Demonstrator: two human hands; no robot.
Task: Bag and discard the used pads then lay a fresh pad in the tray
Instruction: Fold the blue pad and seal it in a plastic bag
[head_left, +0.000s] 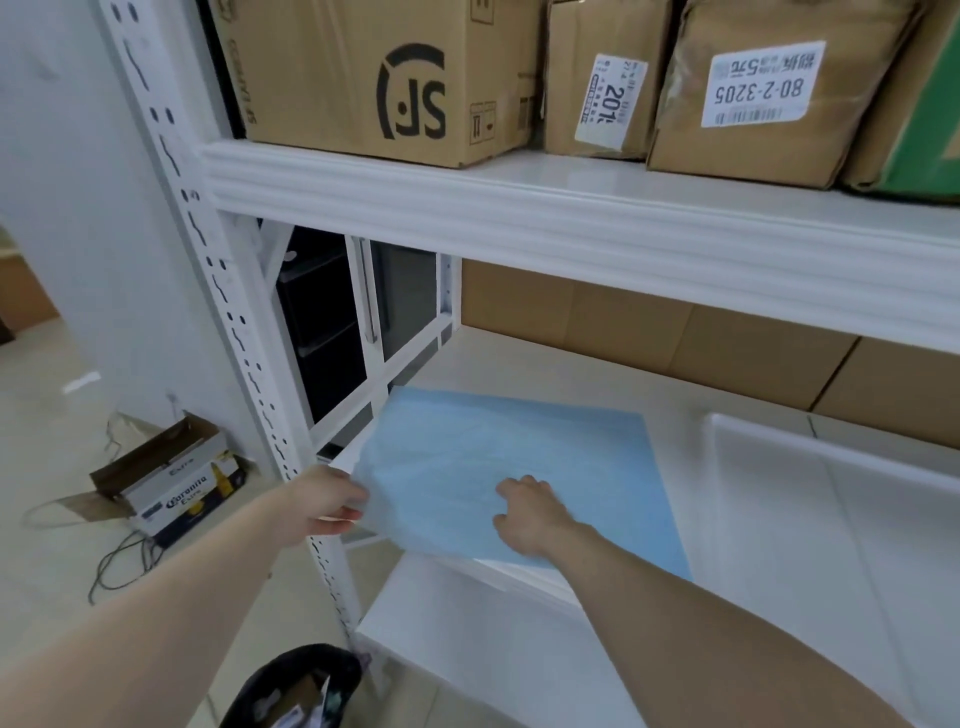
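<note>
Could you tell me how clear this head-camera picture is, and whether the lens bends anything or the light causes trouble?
Head view: wide-angle bending bows the shelf beam and the slotted upright; the light is soft and even, without hard shadows; a mild sheen lies on the white tray; the box labels read sharply, while the blue pad, left hand and right hand look slightly soft.

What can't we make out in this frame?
- Head view: left hand fingertips are hidden behind the blue pad edge it grips.
- What lies under the pad: covered by the pad.
- White tray: cut off at the right edge.
- Black bag contents: cut off at the bottom, blurred.
- Right hand rests on the pad; its palm is unseen.
</note>
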